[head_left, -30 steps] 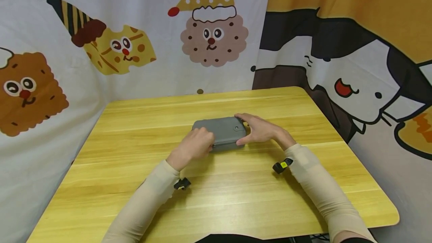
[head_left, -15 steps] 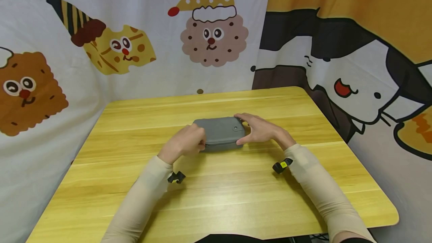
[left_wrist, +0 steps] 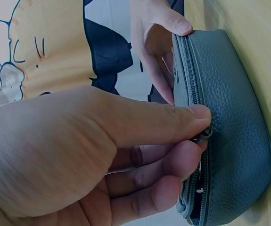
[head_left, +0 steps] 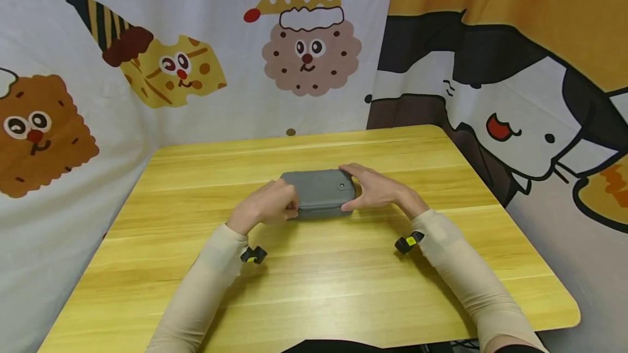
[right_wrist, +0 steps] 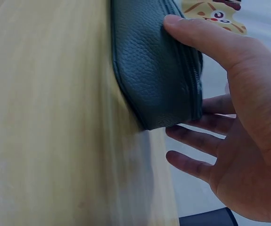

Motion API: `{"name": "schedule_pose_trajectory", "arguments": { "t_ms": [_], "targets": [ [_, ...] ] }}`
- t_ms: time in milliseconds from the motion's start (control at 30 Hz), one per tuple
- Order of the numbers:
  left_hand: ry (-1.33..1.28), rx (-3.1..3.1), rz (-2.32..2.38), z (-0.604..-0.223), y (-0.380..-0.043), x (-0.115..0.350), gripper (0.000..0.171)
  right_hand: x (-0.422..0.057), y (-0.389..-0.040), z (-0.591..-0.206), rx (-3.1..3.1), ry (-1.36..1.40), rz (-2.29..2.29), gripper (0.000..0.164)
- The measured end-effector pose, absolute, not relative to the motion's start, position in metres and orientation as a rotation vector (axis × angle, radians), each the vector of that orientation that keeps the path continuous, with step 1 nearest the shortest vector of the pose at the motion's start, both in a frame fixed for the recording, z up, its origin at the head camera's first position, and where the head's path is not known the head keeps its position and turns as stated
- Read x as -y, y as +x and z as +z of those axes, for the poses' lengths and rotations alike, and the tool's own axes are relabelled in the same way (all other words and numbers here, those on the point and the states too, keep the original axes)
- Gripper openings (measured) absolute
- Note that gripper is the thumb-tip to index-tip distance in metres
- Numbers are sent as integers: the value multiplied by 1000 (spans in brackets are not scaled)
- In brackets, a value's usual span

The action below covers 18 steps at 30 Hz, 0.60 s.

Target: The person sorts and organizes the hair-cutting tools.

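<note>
A grey pebbled-leather zip pouch (head_left: 321, 189) with a small snap button lies on the table. At its front left end, my left hand (head_left: 271, 200) pinches the zipper pull (left_wrist: 203, 135) between thumb and fingers. In the left wrist view, the zipper teeth meet on the side toward my right hand, while a dark gap shows beyond the pull at the left end. My right hand (head_left: 376, 187) holds the pouch's right end, its thumb (right_wrist: 175, 22) on the front edge by the zipper and its fingers round the far side.
The pouch is on a yellow wood-grain table (head_left: 314, 277) with rounded corners. Cartoon-printed curtains (head_left: 314, 113) hang behind the table and along its right side. A small black camera sits at each wrist.
My left hand has slid left along the pouch's front edge, mostly in the first half second. The pouch has shifted only slightly, and my right hand keeps its hold.
</note>
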State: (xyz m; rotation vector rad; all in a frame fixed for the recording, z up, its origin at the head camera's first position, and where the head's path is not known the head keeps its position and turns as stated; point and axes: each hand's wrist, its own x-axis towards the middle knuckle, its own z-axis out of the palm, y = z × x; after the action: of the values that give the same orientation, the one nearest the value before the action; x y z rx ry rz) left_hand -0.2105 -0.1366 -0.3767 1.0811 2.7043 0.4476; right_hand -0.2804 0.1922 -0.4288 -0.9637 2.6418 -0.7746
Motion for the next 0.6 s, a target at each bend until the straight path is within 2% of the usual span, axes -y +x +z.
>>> {"name": "schedule_pose_trajectory", "arguments": {
  "t_ms": [600],
  "targets": [
    [1044, -2722, 459, -377, -217, 146, 12, -188, -283, -432, -2667, -990, -829, 114]
  ]
}}
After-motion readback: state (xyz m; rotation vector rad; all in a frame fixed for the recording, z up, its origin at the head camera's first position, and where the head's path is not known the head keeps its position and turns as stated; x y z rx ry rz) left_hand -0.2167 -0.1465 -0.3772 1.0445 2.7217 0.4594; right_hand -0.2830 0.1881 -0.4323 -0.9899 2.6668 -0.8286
